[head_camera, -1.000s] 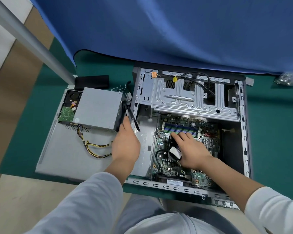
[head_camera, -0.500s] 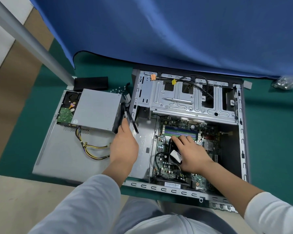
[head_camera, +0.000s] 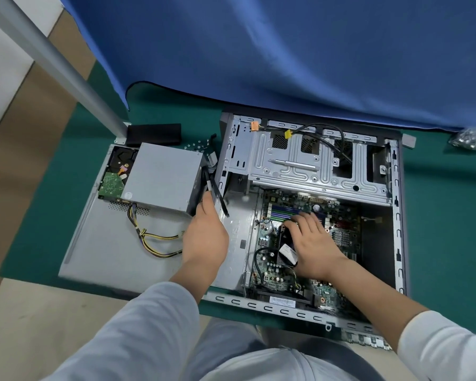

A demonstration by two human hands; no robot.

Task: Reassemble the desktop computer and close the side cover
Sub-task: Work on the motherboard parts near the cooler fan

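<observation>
We had the open computer case (head_camera: 396, 215) lying flat on the green mat (head_camera: 448, 229) — right hand (head_camera: 312, 247) spread flat, fingers straight, pressing the black cooler (head_camera: 285, 244) on the mobo (head_camera: 280, 213). Left hand (head_camera: 205, 235) at 9 o'clock gripped a thin black strip (head_camera: 217, 195) beside the PSU (head_camera: 162, 177), which sat on the side cover (head_camera: 107, 243).

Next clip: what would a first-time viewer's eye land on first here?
The open computer case lying on its side on the green mat, motherboard exposed, with the right hand resting on the CPU cooler. To its left, the grey power supply sits loose on the removed side cover, yellow-and-black cables trailing, with the left hand at the case's edge.
</observation>
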